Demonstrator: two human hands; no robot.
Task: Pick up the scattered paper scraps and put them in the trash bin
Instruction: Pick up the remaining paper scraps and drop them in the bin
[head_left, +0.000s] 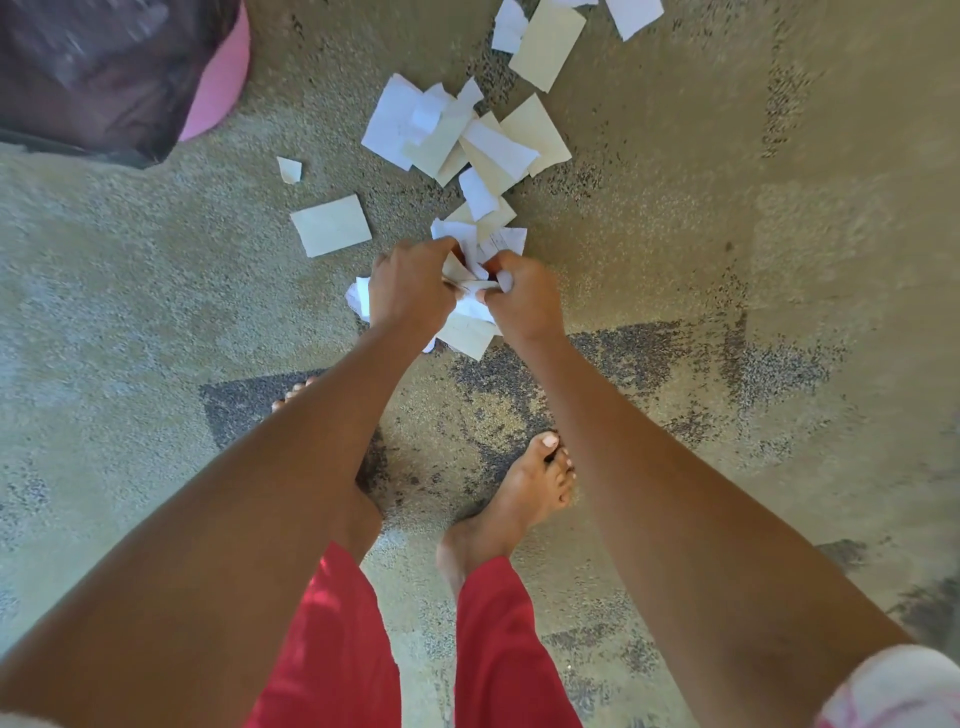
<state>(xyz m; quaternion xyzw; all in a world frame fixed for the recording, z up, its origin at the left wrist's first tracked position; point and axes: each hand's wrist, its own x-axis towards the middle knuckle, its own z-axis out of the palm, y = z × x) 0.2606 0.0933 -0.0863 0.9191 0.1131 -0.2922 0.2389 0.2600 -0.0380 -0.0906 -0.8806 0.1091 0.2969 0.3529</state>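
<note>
On my feed, the left hand (410, 283) and right hand (524, 296) sit close together low over the speckled beige carpet (727, 234), fingers of both curled tight around one crumpled bundle of white and cream paper scraps (470, 312). I note more loose white and cream paper pieces (457, 135) lying overlapped on the carpet just beyond the hands, with a single cream rectangle (331, 225) apart to their left. The pink trash bin (221, 88), lined with a dark plastic bag (93, 73), stands at far upper left, well apart from the hands.
</note>
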